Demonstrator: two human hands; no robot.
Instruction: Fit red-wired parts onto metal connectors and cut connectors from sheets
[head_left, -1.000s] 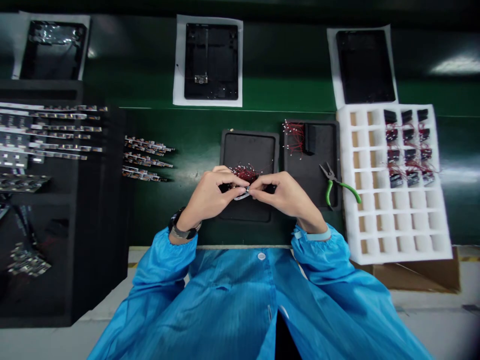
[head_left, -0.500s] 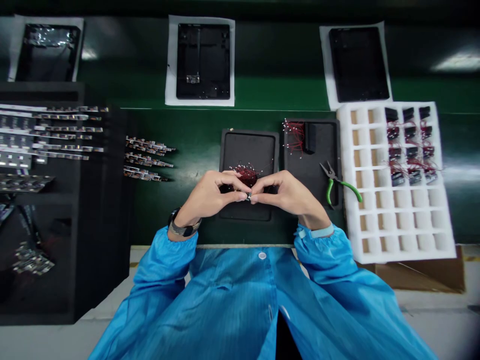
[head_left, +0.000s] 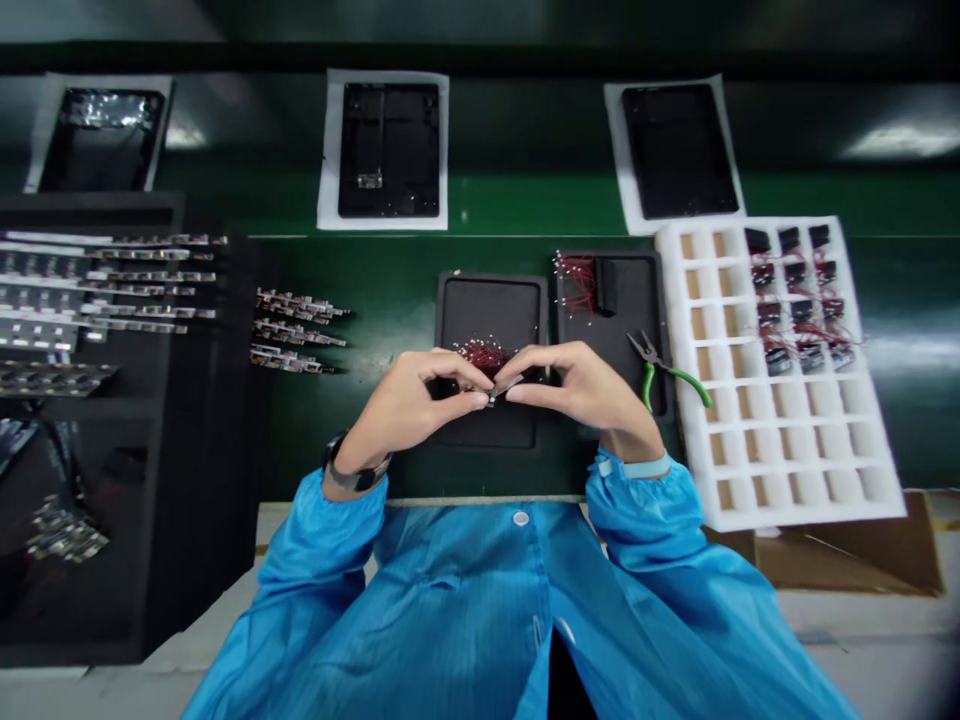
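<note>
My left hand (head_left: 405, 402) pinches a small dark electronic part (head_left: 492, 397) between thumb and forefinger; its exact kind is too small to tell. Facing it, my right hand (head_left: 589, 392) has its fingers curled in, the forefinger tip touching the part. A thin greyish strip (head_left: 514, 382) shows between the right thumb and forefinger; whether it belongs to the part I cannot tell. Both hands are over a black tray (head_left: 495, 432). Just behind the fingertips lies a bundle of red wires (head_left: 480, 352) with white tips, partly hidden by the hands.
Right of the hands, green-handled pliers (head_left: 660, 370) lie across the edge of a second black tray (head_left: 626, 300). Beyond stands a white foam tray (head_left: 787, 430) with wired black parts in several pockets. Circuit-board strips (head_left: 296, 330) lie left, beside a black rack (head_left: 202, 450). Tablet-like housings (head_left: 390, 150) line the back.
The right thumb and forefinger have parted slightly, and a thin strip now shows between them. The left hand keeps its pinch. The whole view has shifted a little.
</note>
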